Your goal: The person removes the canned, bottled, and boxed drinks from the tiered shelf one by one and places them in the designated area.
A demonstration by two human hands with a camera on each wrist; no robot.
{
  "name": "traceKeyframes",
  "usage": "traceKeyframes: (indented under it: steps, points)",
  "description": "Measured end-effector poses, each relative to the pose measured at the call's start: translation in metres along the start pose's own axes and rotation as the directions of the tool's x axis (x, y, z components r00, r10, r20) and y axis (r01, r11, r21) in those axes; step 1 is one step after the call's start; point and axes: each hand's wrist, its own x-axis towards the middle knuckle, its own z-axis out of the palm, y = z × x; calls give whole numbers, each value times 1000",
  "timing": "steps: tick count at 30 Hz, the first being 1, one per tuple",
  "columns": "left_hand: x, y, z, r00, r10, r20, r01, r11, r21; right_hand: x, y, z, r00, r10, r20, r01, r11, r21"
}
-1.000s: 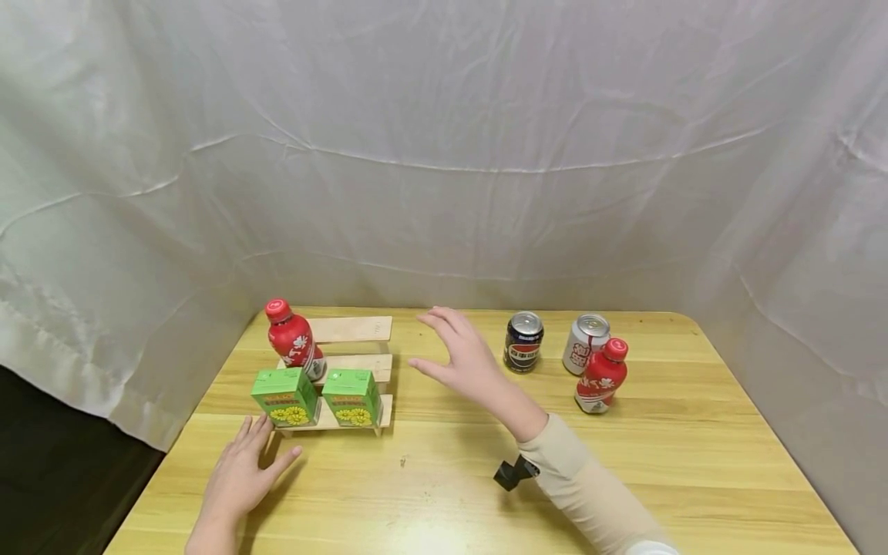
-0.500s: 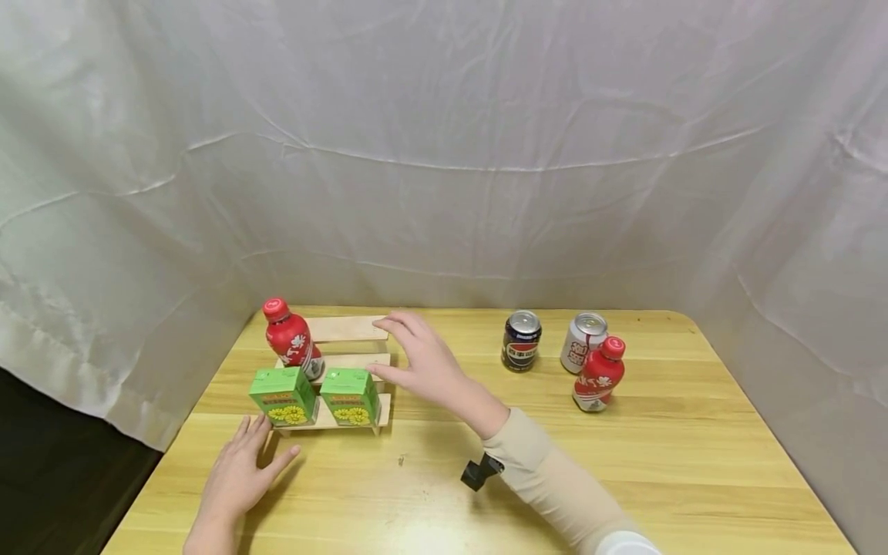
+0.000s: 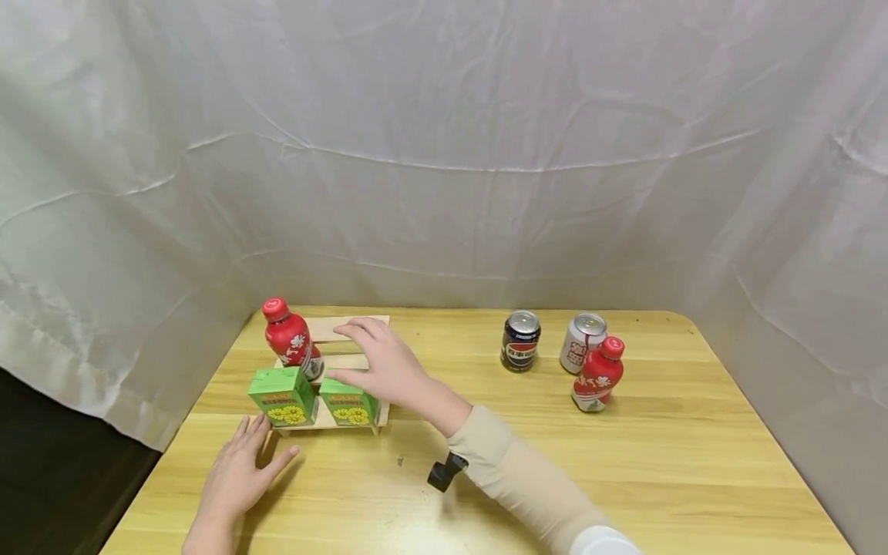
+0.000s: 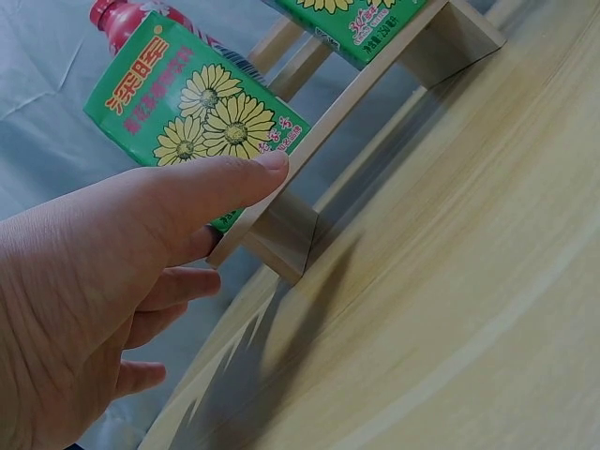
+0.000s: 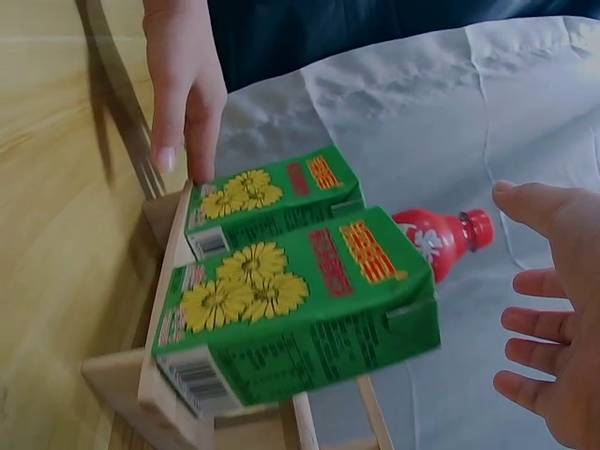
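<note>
A small stepped wooden rack (image 3: 326,328) stands at the table's left. On its front step are two green drink cartons with yellow flowers, the left carton (image 3: 283,395) and the right carton (image 3: 349,401). Behind them a red bottle (image 3: 290,339) stands on the step above. My left hand (image 3: 234,472) has its fingers spread, fingertips at the rack's front left corner; the left wrist view shows the thumb (image 4: 225,183) before the left carton. My right hand (image 3: 385,365) hovers over the rack's right half, fingers apart and holding nothing, overlapping the right carton.
To the right stand a dark cola can (image 3: 520,341), a white can (image 3: 581,343) and a second red bottle (image 3: 598,375) just in front of it. A pale grey curtain (image 3: 472,193) hangs behind and beside the wooden table (image 3: 624,470).
My right hand has moved left, from beside the rack to over its right half, still holding nothing. The left hand, cartons, bottles and cans have stayed in place.
</note>
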Motion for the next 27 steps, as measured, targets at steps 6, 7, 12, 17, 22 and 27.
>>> traceKeyframes:
  steps: [6,7,12,17,22,27]
  points:
    - [0,0,-1,1000,5,-3,-5,1000,8,16,-12,6,998,58,19,-59,997,47]
    - [0,0,-1,1000,7,-4,-7,1000,10,19,-12,7,997,68,18,-69,996,52]
    - [1,0,-1,1000,8,0,-8,1000,7,32,-14,14,996,83,14,-84,995,56]
    - [0,0,0,1000,0,4,-1,1000,2,44,-14,20,996,87,20,-87,995,38]
    - [0,-1,0,1000,-3,10,2,1000,8,54,-14,27,993,108,52,-110,993,30]
    - [0,-1,0,1000,-3,8,3,1000,4,64,-14,36,988,131,87,-135,990,44]
